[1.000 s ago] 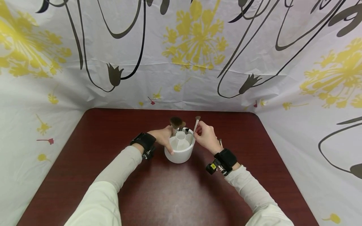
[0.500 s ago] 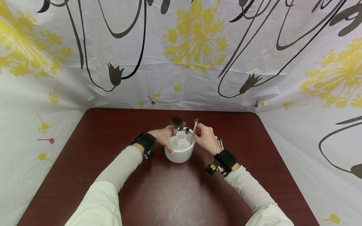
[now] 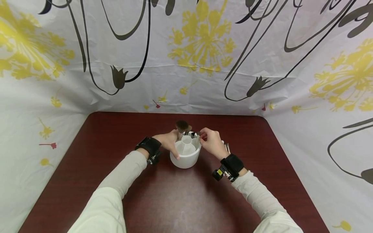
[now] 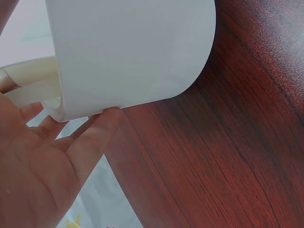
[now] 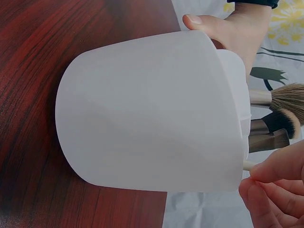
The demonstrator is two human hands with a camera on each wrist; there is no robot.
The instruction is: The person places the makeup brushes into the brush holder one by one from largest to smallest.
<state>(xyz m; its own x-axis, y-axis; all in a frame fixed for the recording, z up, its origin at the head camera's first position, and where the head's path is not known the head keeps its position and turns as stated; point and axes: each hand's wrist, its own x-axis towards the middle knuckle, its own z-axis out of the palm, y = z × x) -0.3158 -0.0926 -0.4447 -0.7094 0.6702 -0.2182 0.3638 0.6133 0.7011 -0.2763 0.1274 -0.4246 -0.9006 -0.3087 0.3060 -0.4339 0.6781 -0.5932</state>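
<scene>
A white divided brush holder (image 3: 184, 162) stands on the table, several makeup brushes upright in its rear compartments. My left hand (image 3: 168, 141) grips the holder's left side, thumb on the outer wall near the front. At the right rim my right hand (image 3: 212, 141) pinches a thin makeup brush (image 5: 248, 165) between thumb and fingertips. Its pale handle goes down into the holder, its lower end hidden by the wall. In the right wrist view a large fluffy brush (image 5: 287, 102) and darker brushes (image 5: 268, 140) stick out beside it. The front compartments hold nothing visible.
More slim brushes (image 3: 227, 148) show behind my right wrist, mostly hidden by it. The dark red wooden table (image 3: 186, 200) extends around the holder. A white patterned cloth (image 3: 204, 90) hangs along the table's back and sides.
The brush in my right hand has sunk down into the holder, so its tip now sits near rim level. My right fingers moved slightly down along with it; the left hand kept still.
</scene>
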